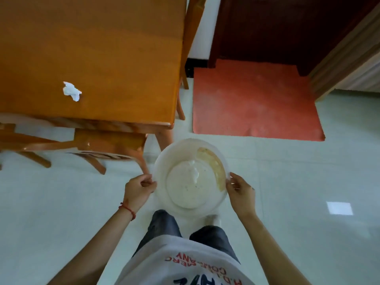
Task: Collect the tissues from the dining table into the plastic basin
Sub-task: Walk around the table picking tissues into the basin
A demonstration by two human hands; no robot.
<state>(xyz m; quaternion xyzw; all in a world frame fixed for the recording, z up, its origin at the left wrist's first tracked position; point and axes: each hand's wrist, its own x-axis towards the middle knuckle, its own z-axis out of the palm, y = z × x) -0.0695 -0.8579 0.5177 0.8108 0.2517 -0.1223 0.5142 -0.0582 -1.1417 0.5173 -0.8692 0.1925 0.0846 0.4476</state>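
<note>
I hold a round translucent white plastic basin (190,209) in front of my waist, above the floor. My left hand (138,190) grips its left rim and my right hand (241,193) grips its right rim. A white tissue (193,172) lies inside the basin, and a brownish stain marks the inner right wall. One crumpled white tissue (71,91) lies on the orange wooden dining table (102,48), near its front edge, up and to the left of the basin.
A wooden chair (98,145) is tucked under the table's near edge, and another chair (192,38) stands at its right side. A red mat (255,101) lies on the pale tiled floor before a dark wooden door (267,27).
</note>
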